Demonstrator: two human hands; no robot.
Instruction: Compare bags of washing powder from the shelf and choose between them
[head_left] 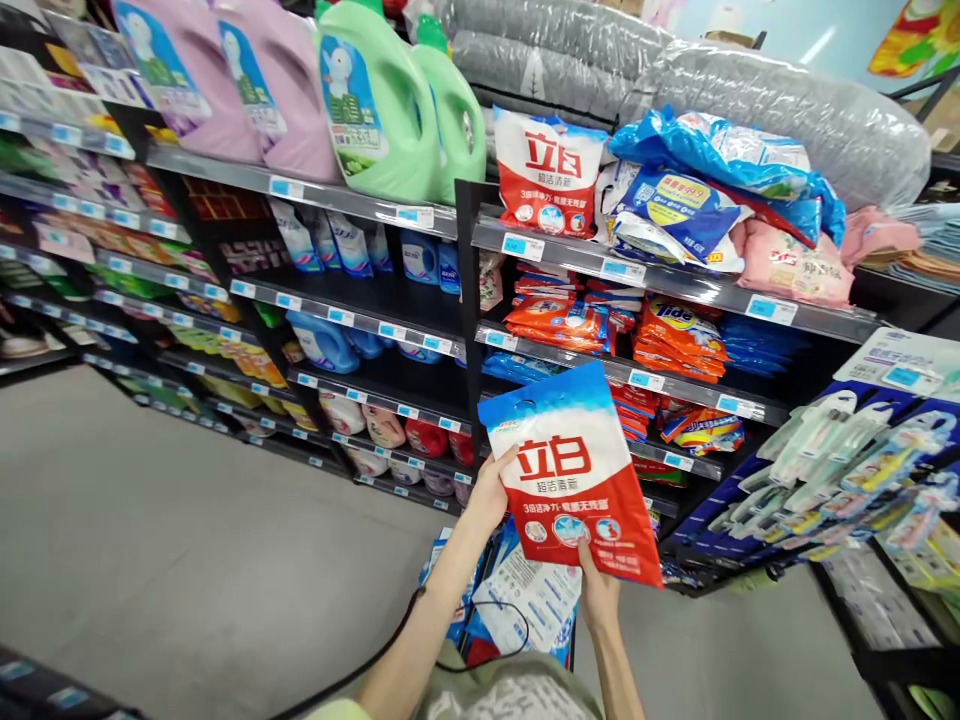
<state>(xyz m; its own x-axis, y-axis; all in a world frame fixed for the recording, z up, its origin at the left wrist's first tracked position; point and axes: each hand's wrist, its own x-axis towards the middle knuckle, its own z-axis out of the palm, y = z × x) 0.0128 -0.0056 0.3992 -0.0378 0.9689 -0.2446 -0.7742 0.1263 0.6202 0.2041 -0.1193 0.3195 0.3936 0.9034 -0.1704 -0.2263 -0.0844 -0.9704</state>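
Observation:
Both my hands hold up a bag of laundry powder (577,480), blue and white at the top and red below, its printed front facing me. My left hand (491,492) grips the bag's left edge. Below, my right hand (598,585) pinches its lower edge, with the thumb on the front and the fingers hidden behind. Under the bag, close to my body, lie several blue and white packets (529,595), partly covered by my arms. A similar red and white bag (551,172) stands on the top shelf ahead.
Shelves (360,320) of detergent run across the front, with large green jugs (379,105) and pink jugs (281,90) on top. Orange Tide bags (679,338) lie lower right. Hanging packaged brushes (855,460) jut out at the right. A dark cable (352,665) crosses my left arm.

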